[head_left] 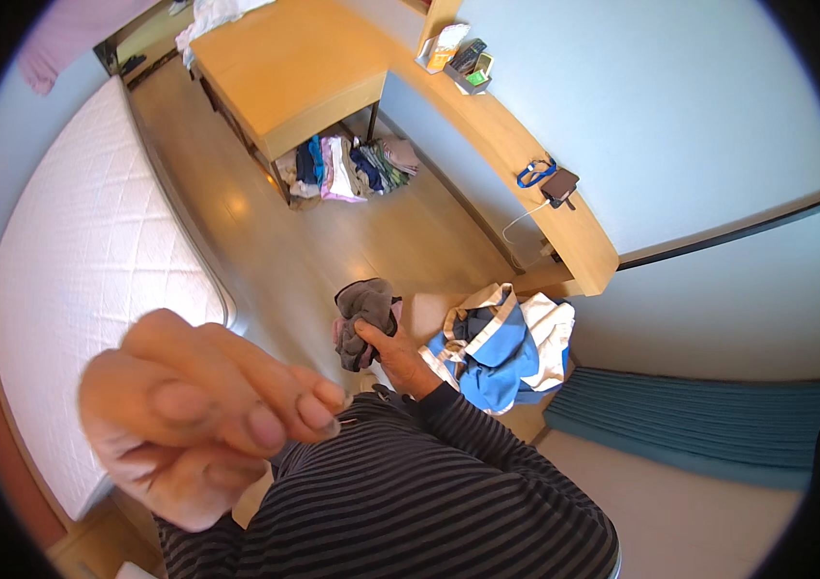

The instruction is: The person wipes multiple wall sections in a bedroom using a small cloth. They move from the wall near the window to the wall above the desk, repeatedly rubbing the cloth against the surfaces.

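Observation:
Close to the camera at the lower left, my left hand (207, 415) is raised with its fingers curled in, and nothing shows between them. My right hand (392, 355) grips a bunched grey-brown cloth bundle (365, 307), with some pink fabric showing at its edges. The bundle hangs above the floor in front of my striped top. Just right of that hand stands a blue and cream fabric bag (497, 362), its top gaping, with dark cloth inside. Cream fabric (550, 333) lies against the bag's right side.
A white mattress (91, 241) runs along the left. Folded clothes (347, 169) lie in a row on the floor under a wooden table (284, 63). Along the wall, a narrow shelf (516, 145) carries a small organizer (472, 72), a dark phone-like device (559, 185) and a blue strap (535, 174).

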Motion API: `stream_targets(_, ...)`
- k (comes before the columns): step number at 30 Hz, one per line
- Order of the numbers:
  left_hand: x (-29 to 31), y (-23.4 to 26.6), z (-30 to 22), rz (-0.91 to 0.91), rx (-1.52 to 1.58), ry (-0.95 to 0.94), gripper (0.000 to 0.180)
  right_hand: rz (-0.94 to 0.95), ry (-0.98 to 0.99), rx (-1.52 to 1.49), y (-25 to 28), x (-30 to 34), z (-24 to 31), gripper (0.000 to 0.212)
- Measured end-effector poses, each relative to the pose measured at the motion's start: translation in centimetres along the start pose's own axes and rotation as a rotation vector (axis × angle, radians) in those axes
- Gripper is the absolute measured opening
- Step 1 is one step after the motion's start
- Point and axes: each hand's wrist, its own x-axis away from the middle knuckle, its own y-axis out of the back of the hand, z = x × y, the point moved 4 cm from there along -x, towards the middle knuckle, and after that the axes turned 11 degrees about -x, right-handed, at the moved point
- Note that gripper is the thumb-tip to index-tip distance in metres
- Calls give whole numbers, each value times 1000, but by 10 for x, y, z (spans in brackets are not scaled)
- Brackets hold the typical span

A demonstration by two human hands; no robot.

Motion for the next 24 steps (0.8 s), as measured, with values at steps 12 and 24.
stream_targets(12, -121, 153, 168, 158, 255, 368, 18, -351, -83, 188, -16, -180, 12, 45)
stream_targets(24, -194, 206, 289, 296, 358, 461, 23, -488, 77, 226, -54, -254, 48, 44)
